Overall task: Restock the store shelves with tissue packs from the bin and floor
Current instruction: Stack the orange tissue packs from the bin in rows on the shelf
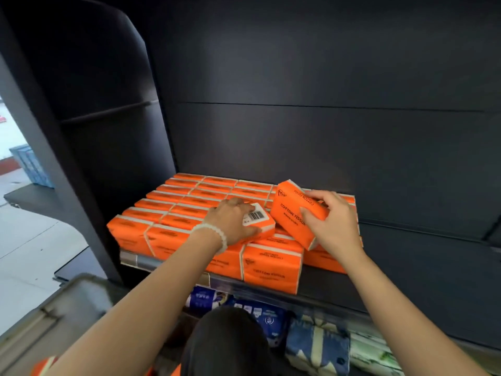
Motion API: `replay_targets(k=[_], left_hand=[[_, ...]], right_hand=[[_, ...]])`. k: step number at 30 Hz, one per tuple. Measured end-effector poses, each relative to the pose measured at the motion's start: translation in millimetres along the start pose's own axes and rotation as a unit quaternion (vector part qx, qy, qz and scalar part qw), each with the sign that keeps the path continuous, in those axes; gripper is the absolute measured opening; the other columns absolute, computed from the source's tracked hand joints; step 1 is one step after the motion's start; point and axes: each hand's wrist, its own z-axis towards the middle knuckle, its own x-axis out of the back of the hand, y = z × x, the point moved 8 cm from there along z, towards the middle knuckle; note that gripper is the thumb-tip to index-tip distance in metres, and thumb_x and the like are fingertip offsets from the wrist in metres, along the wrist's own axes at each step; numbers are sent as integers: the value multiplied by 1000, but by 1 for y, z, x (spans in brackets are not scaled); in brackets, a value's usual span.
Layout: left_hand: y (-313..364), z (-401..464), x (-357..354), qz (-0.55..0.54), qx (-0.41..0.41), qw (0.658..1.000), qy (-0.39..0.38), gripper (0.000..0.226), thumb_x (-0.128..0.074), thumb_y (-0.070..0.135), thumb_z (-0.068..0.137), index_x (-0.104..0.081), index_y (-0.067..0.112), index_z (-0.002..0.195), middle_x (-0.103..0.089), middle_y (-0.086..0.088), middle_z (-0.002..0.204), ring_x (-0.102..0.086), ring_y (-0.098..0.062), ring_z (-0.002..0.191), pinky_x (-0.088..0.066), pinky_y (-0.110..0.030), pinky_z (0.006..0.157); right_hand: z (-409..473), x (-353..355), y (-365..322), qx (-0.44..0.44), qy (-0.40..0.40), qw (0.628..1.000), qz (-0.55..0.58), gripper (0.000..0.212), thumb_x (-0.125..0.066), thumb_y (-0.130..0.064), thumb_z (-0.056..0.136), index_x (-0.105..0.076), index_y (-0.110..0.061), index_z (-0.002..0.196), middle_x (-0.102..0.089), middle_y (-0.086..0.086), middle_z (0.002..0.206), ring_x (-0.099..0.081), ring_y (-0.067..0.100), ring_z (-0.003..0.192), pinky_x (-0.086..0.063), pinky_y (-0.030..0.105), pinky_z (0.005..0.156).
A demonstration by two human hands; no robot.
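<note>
We observe rows of orange plastic-wrapped tissue packs filling the dark metal shelf. Above those rows, the left hand grips a barcode-side-up orange pack; the right hand holds a tilted orange pack beside it.

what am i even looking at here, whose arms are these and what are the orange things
There is no machine here: the single picture comes from a camera worn on a person's head, looking forward and down at their own arms. They stand at a dark store shelf partly filled with rows of orange cotton tissue packs. The left hand, with a bead bracelet on its wrist, grips a pack with its barcode up. The right hand holds a tilted pack above the rows. Blue packets sit on the shelf below.
</note>
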Motion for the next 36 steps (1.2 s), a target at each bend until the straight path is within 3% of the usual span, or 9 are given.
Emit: replay_targets(k=[7,12,15,18,23,26,29,32,36], left_hand=[[-18,-16,-6,10,-36,999,-16,88,-71,55,71,-29,31,145,-31,1,145,-27,-22,132,-27,-42,111],[-22,-13,3,-49,-43,998,7,71,-71,47,76,-41,31,138,-44,1,137,-42,-21,124,-36,-36,105],[-28,-12,14,-119,-30,992,26,59,-65,43,83,-42,31,135,-50,1,132,-48,-17,117,-43,-32,95],[-36,-8,24,-151,-18,987,59,54,-60,41,88,-39,34,137,-50,1,132,-49,-19,118,-45,-35,94],[-33,-2,43,-73,-38,985,150,34,-47,32,96,-50,33,130,-49,2,130,-49,-21,118,-44,-40,95],[-35,5,41,0,-26,990,137,40,-45,43,95,-46,34,134,-47,4,131,-46,-20,121,-38,-44,102],[-41,9,41,24,-2,992,122,48,-52,41,92,-39,35,138,-44,3,136,-42,-22,126,-34,-46,106],[-39,7,46,44,-6,987,153,43,-53,35,93,-43,31,135,-49,1,134,-47,-24,122,-38,-43,100],[-22,-9,57,15,-55,973,223,39,-59,32,89,-52,24,127,-58,-2,121,-57,-27,108,-48,-39,86]], right_hand=[[2,-15,-3,9,-1,1000,-18,31,-71,-20,80,-65,-20,110,-62,-1,110,-55,17,107,-44,34,95],[2,-13,-2,17,4,1000,-18,29,-71,-18,80,-65,-18,109,-62,0,111,-55,20,108,-43,37,96],[5,-11,-1,15,2,1000,-14,30,-69,-18,82,-64,-19,111,-60,-2,111,-53,19,109,-44,39,96],[9,-14,1,11,-8,1000,-17,30,-68,-20,83,-63,-20,113,-58,-3,112,-52,18,111,-43,39,97],[14,-20,3,8,-41,998,-39,30,-67,-23,85,-62,-23,114,-59,-4,116,-50,16,114,-41,35,98],[18,-22,4,10,-50,998,-45,28,-67,-24,84,-63,-24,112,-59,-5,115,-50,17,114,-40,33,98],[22,-26,8,-24,-87,995,-43,46,-70,-27,82,-54,-26,125,-56,-4,123,-49,17,118,-43,37,98],[22,-28,18,-86,-129,987,-44,71,-75,-28,78,-37,-27,138,-51,-3,130,-49,17,120,-46,40,96],[19,-13,30,-129,-118,985,-6,70,-77,-23,75,-40,-23,134,-56,-1,122,-54,17,110,-45,32,90]])
